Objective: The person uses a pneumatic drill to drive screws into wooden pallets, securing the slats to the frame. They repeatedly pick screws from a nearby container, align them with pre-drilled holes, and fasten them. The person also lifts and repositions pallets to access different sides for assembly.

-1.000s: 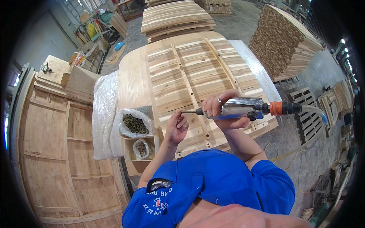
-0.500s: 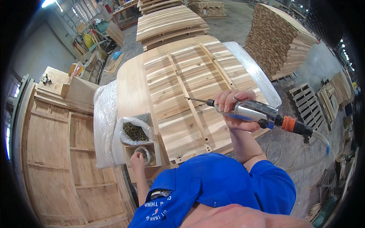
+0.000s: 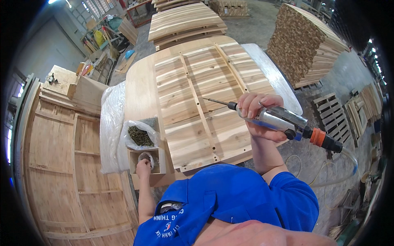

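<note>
My right hand (image 3: 257, 114) is closed around a silver air screwdriver (image 3: 283, 117) with an orange collar, hose at its rear. Its long bit (image 3: 215, 101) points left above a panel of wooden slats (image 3: 219, 84) and touches nothing that I can make out. Two wooden battens (image 3: 200, 108) with dark holes run along the panel. My left hand (image 3: 143, 167) is at an open wooden box (image 3: 162, 160), fingers drawn together at a small clear bag (image 3: 147, 156); whatever they pinch is hidden. Beside that lies a larger plastic bag (image 3: 154, 135) full of dark screws.
A plastic-wrapped stack (image 3: 111, 127) stands left of the panel, past it a framed plywood board (image 3: 53, 143). Beyond the panel are stacked wooden panels (image 3: 184, 20). At the right stand a tall stack of slats (image 3: 295, 45) and a pallet (image 3: 330, 112). The air hose (image 3: 351, 162) hangs at my right.
My right hand and the screwdriver have shifted slightly right, the bit moving away from the near batten. My left hand remains at the small bag, its fingers now lower against it.
</note>
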Motion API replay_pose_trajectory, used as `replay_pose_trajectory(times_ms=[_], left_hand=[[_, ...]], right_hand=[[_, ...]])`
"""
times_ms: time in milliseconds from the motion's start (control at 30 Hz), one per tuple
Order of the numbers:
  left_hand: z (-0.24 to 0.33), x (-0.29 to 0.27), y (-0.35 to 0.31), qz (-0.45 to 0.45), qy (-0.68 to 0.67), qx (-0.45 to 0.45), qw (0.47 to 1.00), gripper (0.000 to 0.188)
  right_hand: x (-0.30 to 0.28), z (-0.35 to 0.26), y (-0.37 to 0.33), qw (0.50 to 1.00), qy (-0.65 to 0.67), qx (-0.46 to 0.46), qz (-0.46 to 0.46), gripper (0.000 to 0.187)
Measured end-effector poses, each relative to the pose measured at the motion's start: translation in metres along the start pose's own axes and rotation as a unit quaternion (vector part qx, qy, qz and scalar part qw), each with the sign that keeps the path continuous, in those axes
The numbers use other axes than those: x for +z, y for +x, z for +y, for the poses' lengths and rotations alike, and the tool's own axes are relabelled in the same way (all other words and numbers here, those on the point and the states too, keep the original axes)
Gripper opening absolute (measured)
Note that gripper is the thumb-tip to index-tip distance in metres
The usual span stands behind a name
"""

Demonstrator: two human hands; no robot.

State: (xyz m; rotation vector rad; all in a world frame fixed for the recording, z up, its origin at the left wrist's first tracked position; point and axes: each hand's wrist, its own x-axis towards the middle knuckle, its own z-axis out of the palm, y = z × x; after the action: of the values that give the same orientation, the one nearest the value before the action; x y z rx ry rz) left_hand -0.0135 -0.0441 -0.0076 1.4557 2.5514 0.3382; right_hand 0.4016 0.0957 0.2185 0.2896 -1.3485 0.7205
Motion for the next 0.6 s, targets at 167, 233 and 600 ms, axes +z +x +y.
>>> replay_pose_trajectory(times_ms=[167, 233, 600], left_hand=[[0.028, 0.005, -0.004, 0.028, -0.028, -0.042, 0.998, 0.016], [0.039, 0.006, -0.005, 0.033, -0.01, -0.053, 0.998, 0.016], [0.116, 0.016, -0.009, 0.216, -0.177, -0.098, 0.955, 0.013]], right_hand=[[-0.051, -0.021, 0.008, 1.0, -0.01, 0.003, 0.009, 0.081], [-0.074, -0.032, 0.011, 1.0, -0.014, 0.017, 0.011, 0.082], [-0.212, -0.073, 0.022, 0.999, -0.037, 0.029, 0.003, 0.084]])
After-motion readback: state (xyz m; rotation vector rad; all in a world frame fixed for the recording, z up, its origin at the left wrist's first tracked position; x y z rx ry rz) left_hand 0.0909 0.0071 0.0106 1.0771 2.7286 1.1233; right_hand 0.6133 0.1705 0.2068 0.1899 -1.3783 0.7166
